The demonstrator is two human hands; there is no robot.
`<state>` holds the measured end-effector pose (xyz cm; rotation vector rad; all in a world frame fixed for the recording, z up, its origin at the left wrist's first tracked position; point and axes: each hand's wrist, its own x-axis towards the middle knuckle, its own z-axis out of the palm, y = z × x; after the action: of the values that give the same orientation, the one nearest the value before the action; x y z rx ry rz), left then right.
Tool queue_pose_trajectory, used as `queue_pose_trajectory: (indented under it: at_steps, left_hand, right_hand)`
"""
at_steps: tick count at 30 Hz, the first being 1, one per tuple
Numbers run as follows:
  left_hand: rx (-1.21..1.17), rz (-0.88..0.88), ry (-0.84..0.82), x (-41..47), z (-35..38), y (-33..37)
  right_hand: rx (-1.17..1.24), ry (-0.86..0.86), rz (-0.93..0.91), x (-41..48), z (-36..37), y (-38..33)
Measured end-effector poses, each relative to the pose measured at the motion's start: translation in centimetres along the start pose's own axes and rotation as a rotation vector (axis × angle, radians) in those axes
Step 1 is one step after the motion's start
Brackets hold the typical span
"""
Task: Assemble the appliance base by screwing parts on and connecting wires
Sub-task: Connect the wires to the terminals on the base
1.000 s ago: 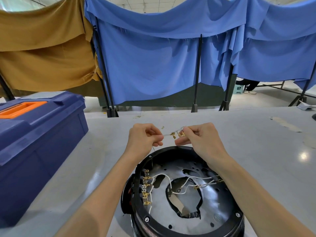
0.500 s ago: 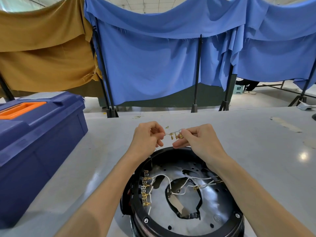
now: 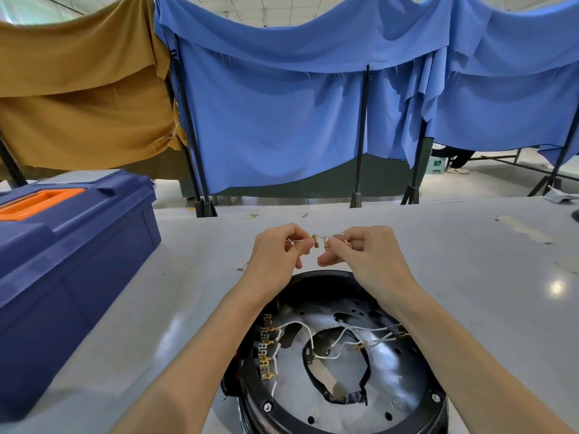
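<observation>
Black rim of the appliance base (image 3: pixel 257 396) fills the nearest part of the view, sitting on the grey table (image 3: pixel 470 277) between the person's two forearms. Inside it lies a shiny metal plate (image 3: pixel 394 371) with a large irregular opening at the middle. A row of brass terminals (image 3: pixel 265 349) runs along the inner left wall, and white wires (image 3: pixel 308 332) loop from them across the plate toward the right side.

Just beyond the far rim, both hands are raised above the table and nearly meet. The left hand (image 3: pixel 275 255) has its fingers curled, thumb and forefinger pinching a small brass connector (image 3: pixel 315 241). The right hand (image 3: pixel 369 255) is curled the same way and pinches a second connector (image 3: pixel 326 245) just beside the first. A thin pale lead (image 3: pixel 322 237) arches between them; whether the two connectors actually touch is hard to tell at this size.

To the left, a dark blue toolbox (image 3: pixel 72 261) with an orange handle (image 3: pixel 40 198) stands on the table, lid closed.

Behind the table, black poles (image 3: pixel 362 136) carry draped cloth: a mustard sheet (image 3: pixel 78 104) on the left, blue sheets (image 3: pixel 282 120) across the centre and right. Under the blue cloth at far right, a green stool (image 3: pixel 437 166) and someone's shoe (image 3: pixel 457 170) show on the floor.
</observation>
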<state>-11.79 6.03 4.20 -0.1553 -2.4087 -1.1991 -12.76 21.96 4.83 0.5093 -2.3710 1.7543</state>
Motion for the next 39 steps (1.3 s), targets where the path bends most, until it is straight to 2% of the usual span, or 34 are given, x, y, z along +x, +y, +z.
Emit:
queue_pose_trajectory:
  at_steps: [7,16,25,34,39]
  left_hand:
    - [0.123,0.113,0.006,-0.3,0.2,0.9]
    - [0.182,0.197,0.001,-0.6,0.7,0.8]
    - [0.041,0.138,0.254,-0.2,0.0,0.6]
    - [-0.016,0.098,0.276,0.3,-1.0,-0.2]
    - [0.131,0.011,0.253,1.4,-1.6,-3.2]
  right_hand:
    - [0.018,-0.066,0.050,-0.3,0.0,-0.2]
    - [-0.030,-0.027,-0.053,-0.2,0.0,-0.2]
    - [0.007,-0.032,0.035,-0.1,0.1,-0.2]
    - [0.101,-0.028,0.074,-0.1,0.0,-0.5]
    - [0.103,-0.021,0.107,-0.1,-0.1,-0.3]
